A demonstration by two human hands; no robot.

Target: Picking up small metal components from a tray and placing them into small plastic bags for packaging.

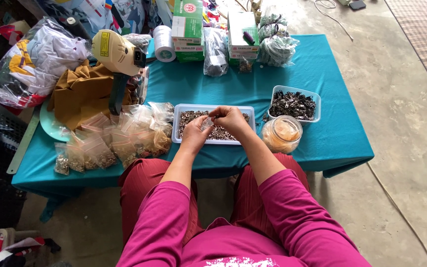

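Both hands meet above the shallow clear tray [179, 129] on the teal tablecloth [322, 143]. The left hand [195, 131] has its fingers curled nearly closed, pinching a small clear plastic bag [207, 122] at its edge. The right hand [230, 120] is bent over the bag's top, fingertips drawn together on it; whether they hold a metal piece cannot be told. The bag looks crumpled and see-through, hanging just over the tray. The tray holds small silver metal parts [188, 117]. To its right, a smaller clear tub [294, 92] holds dark metal parts, and a round lidded jar [281, 134] stands near it. Filled small bags [119, 141] lie left of the tray.
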